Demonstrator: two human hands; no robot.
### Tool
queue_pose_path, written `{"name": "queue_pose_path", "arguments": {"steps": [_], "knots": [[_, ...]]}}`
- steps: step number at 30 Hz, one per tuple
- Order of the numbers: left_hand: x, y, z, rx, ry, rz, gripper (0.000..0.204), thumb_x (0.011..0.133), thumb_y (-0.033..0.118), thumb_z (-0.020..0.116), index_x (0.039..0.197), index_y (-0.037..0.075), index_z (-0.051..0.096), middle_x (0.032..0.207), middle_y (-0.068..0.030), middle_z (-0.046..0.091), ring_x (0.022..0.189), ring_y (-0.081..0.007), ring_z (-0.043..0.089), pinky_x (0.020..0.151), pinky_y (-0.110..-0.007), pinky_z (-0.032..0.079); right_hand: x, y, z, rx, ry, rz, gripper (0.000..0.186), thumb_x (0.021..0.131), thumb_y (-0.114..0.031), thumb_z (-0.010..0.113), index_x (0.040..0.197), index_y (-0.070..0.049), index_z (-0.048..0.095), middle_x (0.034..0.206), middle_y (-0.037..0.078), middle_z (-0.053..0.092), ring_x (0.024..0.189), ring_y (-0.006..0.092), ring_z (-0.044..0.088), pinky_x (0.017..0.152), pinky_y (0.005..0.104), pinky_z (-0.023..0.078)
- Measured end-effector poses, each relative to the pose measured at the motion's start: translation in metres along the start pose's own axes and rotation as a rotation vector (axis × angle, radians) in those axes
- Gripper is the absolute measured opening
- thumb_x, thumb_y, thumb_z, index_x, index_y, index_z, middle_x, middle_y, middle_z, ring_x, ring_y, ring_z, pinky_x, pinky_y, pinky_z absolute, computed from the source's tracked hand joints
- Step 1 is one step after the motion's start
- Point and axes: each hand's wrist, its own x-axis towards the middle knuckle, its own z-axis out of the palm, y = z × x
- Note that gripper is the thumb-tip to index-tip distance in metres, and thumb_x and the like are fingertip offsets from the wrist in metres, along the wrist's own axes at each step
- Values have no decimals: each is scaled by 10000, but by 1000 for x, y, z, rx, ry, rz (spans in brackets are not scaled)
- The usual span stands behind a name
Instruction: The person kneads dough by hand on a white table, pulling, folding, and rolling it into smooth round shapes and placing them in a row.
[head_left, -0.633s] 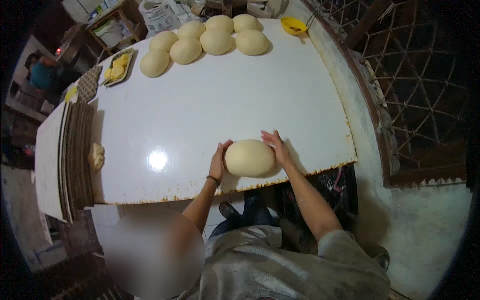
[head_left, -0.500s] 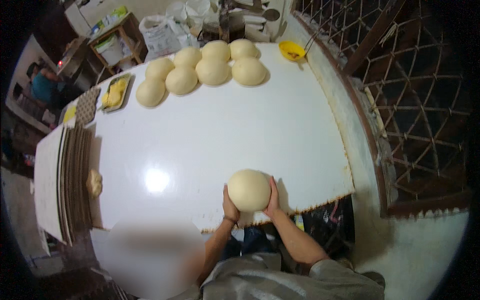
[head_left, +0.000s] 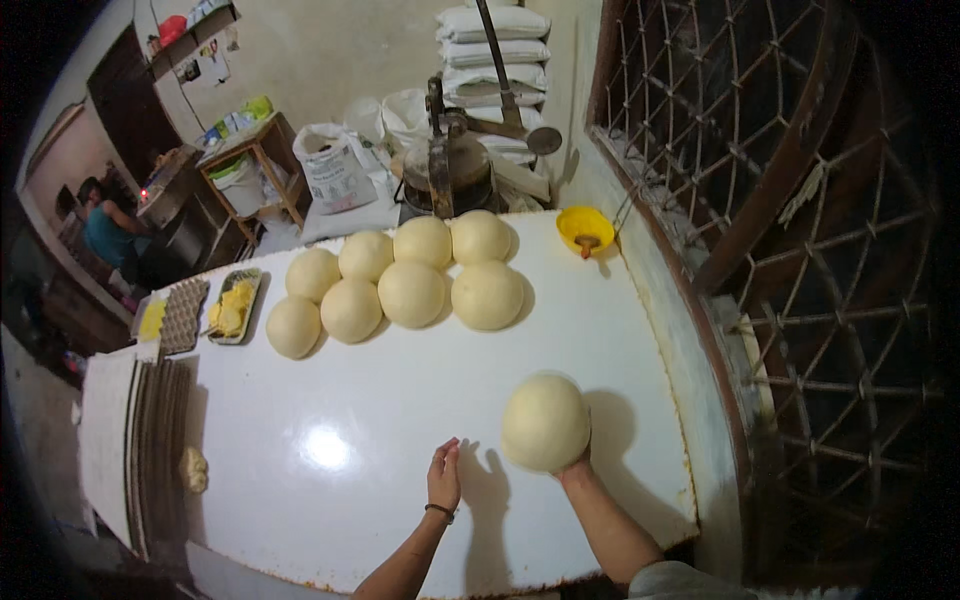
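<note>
A big smooth ball of pale dough (head_left: pixel 545 422) rests on my right hand (head_left: pixel 577 466), raised over the white table (head_left: pixel 380 420). Most of that hand's fingers are hidden under and behind the ball. My left hand (head_left: pixel 445 476), with a dark band at its wrist, hovers to the left, apart from the dough and holding nothing; its fingers are loosely extended. Farther back, several similar dough balls (head_left: pixel 412 294) sit close together in two rows on the table.
At the table's far right corner is a yellow bowl (head_left: pixel 584 230). A tray of yellow fat (head_left: pixel 236 305) and an egg carton (head_left: pixel 185 315) lie at the far left, beyond stacked boards (head_left: pixel 140 450). A small dough lump (head_left: pixel 193 470) touches these. Behind the table stands a lever machine (head_left: pixel 450 165).
The dough ball has been lifted off the table and carried forward and right on my right hand. My left hand has let go of it. The view has tilted up.
</note>
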Motion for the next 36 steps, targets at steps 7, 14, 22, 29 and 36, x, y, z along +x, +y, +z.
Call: {"name": "queue_pose_path", "arguments": {"steps": [7,14,22,29,36], "knots": [[90,-40,14,855,8,551,336,966,233,712,1273,94,714,1394,-118,653,1351,-360,542,1170,-506,408,194,-148,111,212,-188,-335,567,1065,-611,512,1445,-205,621,1414,3,690,1276,251,682,1076,508,578],[127,-11,26,874,308,510,399,982,310,667,1330,113,670,1444,-106,591,1430,-345,470,1212,-504,341,343,-161,-7,-190,160,-337,608,1069,-578,525,1538,-191,511,1495,57,580,1270,262,654,1042,474,563],[134,-34,26,1228,268,492,470,1028,398,615,1379,85,619,1500,-96,538,1497,-339,390,1253,-532,261,325,-205,-104,-1661,491,-1234,591,971,-125,758,1521,-124,542,1442,173,513,1310,313,529,983,408,554],[134,-30,28,1176,284,510,444,1000,353,650,1342,70,647,1464,-88,569,1490,-327,403,1248,-513,265,349,-316,23,-1707,473,-1031,199,1025,-152,714,1154,-6,751,1046,167,762,1030,321,717,925,419,566],[127,-3,-23,455,313,436,251,1041,138,623,1259,14,642,1384,-152,578,1337,-276,553,1119,-434,468,380,-314,11,-1742,487,-971,284,1008,-264,754,1107,-2,714,948,190,760,867,335,744,796,424,567]]}}
